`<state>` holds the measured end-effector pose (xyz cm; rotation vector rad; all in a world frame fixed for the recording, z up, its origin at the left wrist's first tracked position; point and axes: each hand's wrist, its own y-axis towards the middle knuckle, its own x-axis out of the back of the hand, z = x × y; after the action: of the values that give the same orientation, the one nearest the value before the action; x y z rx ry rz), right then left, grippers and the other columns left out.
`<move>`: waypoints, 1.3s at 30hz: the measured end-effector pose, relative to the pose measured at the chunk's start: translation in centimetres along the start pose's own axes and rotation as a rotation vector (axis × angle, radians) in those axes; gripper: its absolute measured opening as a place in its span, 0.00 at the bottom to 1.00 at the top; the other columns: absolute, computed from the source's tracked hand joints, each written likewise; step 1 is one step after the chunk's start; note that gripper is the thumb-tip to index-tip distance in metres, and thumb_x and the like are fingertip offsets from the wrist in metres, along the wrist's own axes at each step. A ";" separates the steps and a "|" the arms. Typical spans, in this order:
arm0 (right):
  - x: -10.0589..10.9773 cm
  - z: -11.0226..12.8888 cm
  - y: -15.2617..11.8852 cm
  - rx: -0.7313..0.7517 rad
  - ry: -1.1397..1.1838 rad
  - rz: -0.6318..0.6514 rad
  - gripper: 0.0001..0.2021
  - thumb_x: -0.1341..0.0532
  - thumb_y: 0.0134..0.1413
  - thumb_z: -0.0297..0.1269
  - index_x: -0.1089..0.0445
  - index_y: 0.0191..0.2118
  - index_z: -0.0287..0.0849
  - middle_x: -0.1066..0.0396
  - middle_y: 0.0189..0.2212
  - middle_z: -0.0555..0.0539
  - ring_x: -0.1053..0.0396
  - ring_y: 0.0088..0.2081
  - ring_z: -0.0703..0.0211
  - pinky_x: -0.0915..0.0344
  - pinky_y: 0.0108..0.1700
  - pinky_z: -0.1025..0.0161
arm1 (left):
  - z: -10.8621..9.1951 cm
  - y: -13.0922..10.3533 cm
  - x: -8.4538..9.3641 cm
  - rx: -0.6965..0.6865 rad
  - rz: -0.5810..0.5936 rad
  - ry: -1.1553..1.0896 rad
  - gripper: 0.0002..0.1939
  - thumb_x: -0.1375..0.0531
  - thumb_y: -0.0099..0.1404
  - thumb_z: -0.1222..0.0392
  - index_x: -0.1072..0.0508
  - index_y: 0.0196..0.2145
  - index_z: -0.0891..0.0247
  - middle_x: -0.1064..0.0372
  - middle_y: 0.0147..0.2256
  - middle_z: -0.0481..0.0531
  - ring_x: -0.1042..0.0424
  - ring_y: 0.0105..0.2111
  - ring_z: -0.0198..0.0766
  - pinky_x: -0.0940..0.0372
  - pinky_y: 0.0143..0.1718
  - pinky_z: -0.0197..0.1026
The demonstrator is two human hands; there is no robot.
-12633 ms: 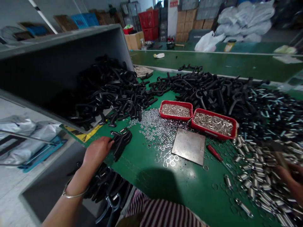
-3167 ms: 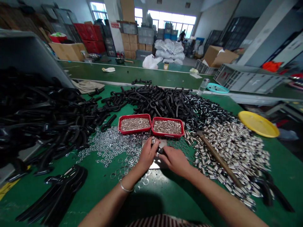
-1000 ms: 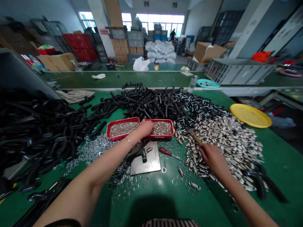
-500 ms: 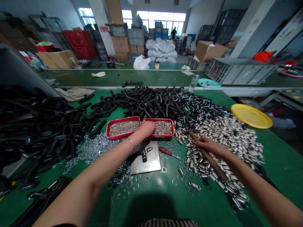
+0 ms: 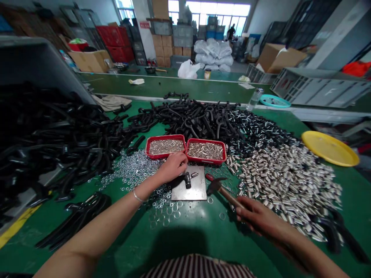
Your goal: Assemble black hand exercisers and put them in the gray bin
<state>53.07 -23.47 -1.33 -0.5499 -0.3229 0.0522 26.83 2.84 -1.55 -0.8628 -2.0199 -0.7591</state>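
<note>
My right hand (image 5: 255, 213) grips the wooden handle of a hammer (image 5: 230, 197), whose dark head hangs near the right edge of a flat metal plate (image 5: 189, 195). A black part with a T-shaped end (image 5: 188, 180) lies on that plate, a small silver cylinder (image 5: 194, 175) at its end. My left hand (image 5: 174, 166) is just over the plate's upper left corner, fingers closed together; anything in them is too small to make out. Behind it stand two red trays, the left tray (image 5: 149, 155) and the right tray (image 5: 206, 161), both holding small metal pieces. A red screwdriver handle (image 5: 209, 177) shows beside the hammer head.
Black handle-like parts (image 5: 199, 116) are heaped behind the trays and at left. Silver cylinders (image 5: 278, 181) pile up at right, near a yellow lid (image 5: 330, 148). Loose nuts (image 5: 133, 168) and rings (image 5: 166, 214) lie left of the plate. A grey crate (image 5: 327, 90) stands beyond.
My left hand has come out of the right red tray, back toward the metal plate. My right hand has lifted the hammer off the cylinders and brought it left beside the plate. The view has shifted.
</note>
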 end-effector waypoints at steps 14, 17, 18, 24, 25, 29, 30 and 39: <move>-2.4 4.5 4.0 0.196 0.013 -0.149 0.17 0.41 0.59 0.52 0.33 0.45 0.44 0.29 0.27 0.50 0.39 0.19 0.65 0.45 0.19 0.66 | 2.4 0.0 -3.9 0.176 0.131 -0.095 0.08 0.44 0.60 0.61 0.32 0.24 0.63 0.35 0.32 0.52 0.34 0.37 0.41 0.38 0.40 0.42; -2.8 3.8 4.7 0.181 0.012 -0.143 0.18 0.42 0.59 0.52 0.33 0.46 0.43 0.27 0.29 0.49 0.38 0.18 0.65 0.44 0.18 0.66 | 2.5 0.0 -3.6 0.178 0.140 -0.103 0.07 0.43 0.59 0.61 0.32 0.24 0.63 0.35 0.32 0.51 0.34 0.36 0.41 0.38 0.40 0.42; -2.7 3.7 4.9 0.176 0.017 -0.150 0.18 0.42 0.59 0.52 0.33 0.47 0.43 0.27 0.29 0.48 0.38 0.18 0.65 0.44 0.18 0.66 | 2.6 0.0 -3.5 0.181 0.149 -0.105 0.07 0.43 0.59 0.62 0.32 0.24 0.63 0.35 0.32 0.51 0.34 0.36 0.40 0.38 0.40 0.42; -2.4 3.5 4.9 0.139 0.079 -0.174 0.20 0.42 0.59 0.54 0.35 0.49 0.45 0.27 0.31 0.49 0.38 0.18 0.65 0.46 0.17 0.67 | 2.7 0.1 -3.5 0.185 0.177 -0.084 0.07 0.44 0.60 0.62 0.32 0.25 0.63 0.35 0.31 0.51 0.34 0.35 0.41 0.38 0.38 0.42; -2.5 3.5 4.8 0.136 0.077 -0.172 0.20 0.42 0.60 0.54 0.35 0.49 0.45 0.26 0.31 0.49 0.38 0.18 0.65 0.45 0.17 0.67 | 2.4 0.1 -3.4 0.169 0.171 -0.059 0.06 0.44 0.60 0.62 0.31 0.25 0.63 0.34 0.32 0.52 0.34 0.36 0.42 0.38 0.40 0.43; -2.6 3.4 5.1 0.144 0.040 -0.157 0.19 0.43 0.61 0.53 0.35 0.49 0.44 0.26 0.30 0.48 0.38 0.18 0.65 0.46 0.17 0.67 | 0.7 0.5 -2.3 -0.101 0.205 0.150 0.06 0.45 0.63 0.63 0.28 0.31 0.64 0.33 0.40 0.58 0.35 0.43 0.47 0.41 0.48 0.48; -2.6 3.5 5.2 0.151 0.017 -0.152 0.19 0.43 0.61 0.53 0.34 0.48 0.43 0.27 0.29 0.48 0.38 0.18 0.65 0.46 0.17 0.66 | 0.4 0.5 -1.8 -0.177 0.235 0.186 0.07 0.46 0.64 0.64 0.27 0.33 0.63 0.33 0.41 0.58 0.35 0.44 0.48 0.42 0.50 0.49; -3.7 6.6 4.7 0.474 -0.407 -0.288 0.18 0.50 0.68 0.47 0.34 0.55 0.45 0.25 0.43 0.41 0.27 0.40 0.50 0.34 0.40 0.57 | -1.0 -4.6 -3.1 0.164 0.001 0.136 0.42 0.35 0.59 0.42 0.43 0.62 0.67 0.33 0.51 0.64 0.36 0.51 0.57 0.42 0.54 0.57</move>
<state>47.63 -16.67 0.44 -0.0127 -0.7601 -0.0386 25.12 -1.56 -4.62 -0.6991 -1.9306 -0.6243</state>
